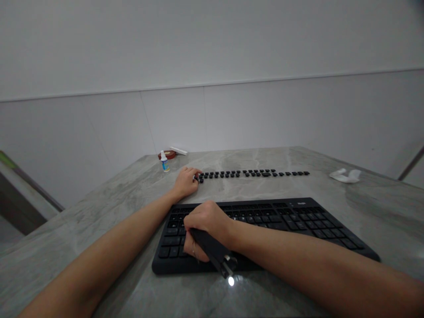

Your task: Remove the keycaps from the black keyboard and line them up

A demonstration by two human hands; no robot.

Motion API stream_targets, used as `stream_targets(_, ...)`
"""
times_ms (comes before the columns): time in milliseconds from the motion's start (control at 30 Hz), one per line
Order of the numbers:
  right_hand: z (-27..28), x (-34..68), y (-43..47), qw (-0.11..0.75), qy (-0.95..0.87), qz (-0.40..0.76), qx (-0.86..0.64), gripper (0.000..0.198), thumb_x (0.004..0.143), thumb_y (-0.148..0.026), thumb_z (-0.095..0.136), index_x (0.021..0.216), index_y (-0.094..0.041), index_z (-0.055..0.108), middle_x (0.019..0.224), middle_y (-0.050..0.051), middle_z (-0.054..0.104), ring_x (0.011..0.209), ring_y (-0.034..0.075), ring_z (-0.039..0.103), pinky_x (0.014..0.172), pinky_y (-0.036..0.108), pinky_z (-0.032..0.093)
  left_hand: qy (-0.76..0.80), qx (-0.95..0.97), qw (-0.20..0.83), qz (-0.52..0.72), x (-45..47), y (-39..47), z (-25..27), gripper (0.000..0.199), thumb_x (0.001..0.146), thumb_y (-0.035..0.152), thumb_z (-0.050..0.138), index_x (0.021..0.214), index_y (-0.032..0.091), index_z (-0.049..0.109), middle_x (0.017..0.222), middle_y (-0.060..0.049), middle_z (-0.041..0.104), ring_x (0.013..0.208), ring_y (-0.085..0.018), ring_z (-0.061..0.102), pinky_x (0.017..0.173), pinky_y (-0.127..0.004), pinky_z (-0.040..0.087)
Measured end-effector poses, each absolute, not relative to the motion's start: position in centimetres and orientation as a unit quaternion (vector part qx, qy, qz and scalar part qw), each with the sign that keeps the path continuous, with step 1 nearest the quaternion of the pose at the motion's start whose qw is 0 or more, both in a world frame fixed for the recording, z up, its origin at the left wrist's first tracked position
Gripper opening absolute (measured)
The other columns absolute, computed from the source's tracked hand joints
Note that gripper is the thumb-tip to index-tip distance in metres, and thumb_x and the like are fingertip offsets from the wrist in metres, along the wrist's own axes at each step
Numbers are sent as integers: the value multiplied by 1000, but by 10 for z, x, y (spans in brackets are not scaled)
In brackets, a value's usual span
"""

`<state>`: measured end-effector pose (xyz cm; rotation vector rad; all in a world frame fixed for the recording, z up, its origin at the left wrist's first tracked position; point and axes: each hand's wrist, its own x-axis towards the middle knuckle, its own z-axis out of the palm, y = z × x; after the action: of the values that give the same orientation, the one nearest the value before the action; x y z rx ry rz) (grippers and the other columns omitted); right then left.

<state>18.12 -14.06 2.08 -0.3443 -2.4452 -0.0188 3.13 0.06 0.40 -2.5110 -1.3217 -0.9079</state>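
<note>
A black computer keyboard (331, 229) lies in front of me, with keys gone from part of its upper rows. My right hand (207, 225) is over the keyboard's left half, its fingers wrapped round a black, stick-like tool (212, 249). The tool's near end shows bright metal, while its far end is hidden by my fingers. Beyond the keyboard, loose black keycaps (233, 173) are set out in rows. My left hand (187, 181) rests at the left end of these rows, thumb and forefinger closed about a small black keycap (196, 178).
On the far left of the grey marbled table (126, 194) stands a small white spray bottle (164, 161). Behind it lie a reddish-brown round object (168, 155) and a white flat piece (179, 151). Crumpled white tissue (346, 176) sits at right. A pale wall (232, 115) borders the back.
</note>
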Motion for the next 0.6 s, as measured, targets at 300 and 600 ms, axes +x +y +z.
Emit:
stream_targets(300, 20, 181, -144, 351, -926, -3, -142, 19, 61, -17, 58, 52, -19, 41, 51, -2, 52, 44, 9, 43, 46, 23, 29, -460, -838, 75, -283, 32, 3, 2, 34, 70, 3, 50, 95, 16, 70, 90, -4, 69, 87, -22, 55, 86, -36, 44)
stream_targets(600, 19, 181, -141, 342, -931, 6, -129, 18, 61, -18, 56, 54, -19, 39, 51, -3, 51, 44, 9, 43, 45, 23, 29, -455, -841, 79, -282, 32, 1, 2, 36, 67, 3, 50, 93, 17, 71, 86, -4, 68, 87, -23, 53, 84, -36, 44)
